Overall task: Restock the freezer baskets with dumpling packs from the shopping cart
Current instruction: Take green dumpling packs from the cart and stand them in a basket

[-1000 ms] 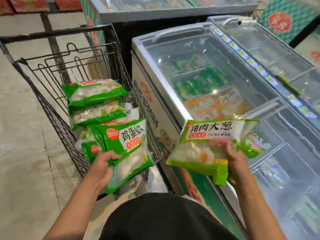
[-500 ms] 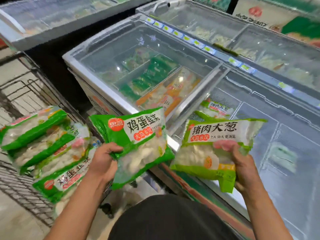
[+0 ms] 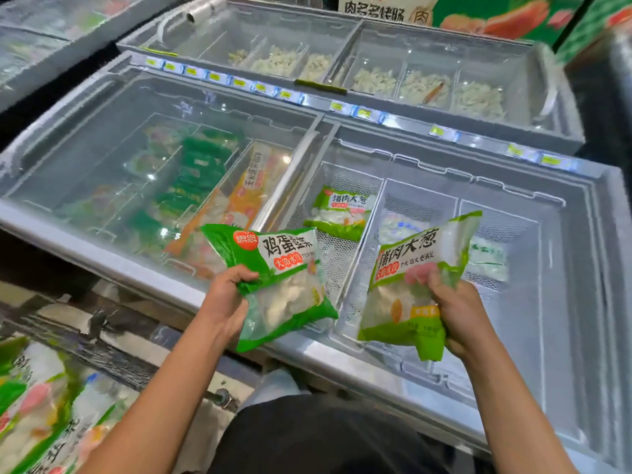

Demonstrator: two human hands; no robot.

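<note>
Both of your hands are closed around a pack: your left hand (image 3: 224,299) clamps the lower left edge of a green-and-clear plastic dumpling pack with a red round logo (image 3: 280,285), thumb on top and fingers curled underneath, while your right hand (image 3: 458,319) bunches the lower right side of a lighter green-and-white plastic dumpling pack with bold black lettering (image 3: 415,282). You hold both above the front of the open grey chest freezer (image 3: 376,362), the left pack over the rim by the leftmost white wire basket (image 3: 335,265), the right pack over the middle basket (image 3: 396,196). One matching green-and-white pack (image 3: 342,213) already lies in that leftmost basket, and pale packs sit low in the middle and right baskets. More green packs wait in the shopping cart (image 3: 44,412) at your lower left. You look to be in the carry-and-place step, with most of the restocking still ahead. Next, I judge, you should match each pack to the basket holding its own kind, lower it past the basket wall and lay it flat before loosening your grip; the right pack reads like the one already in the leftmost basket, so it may need to cross over.
</note>
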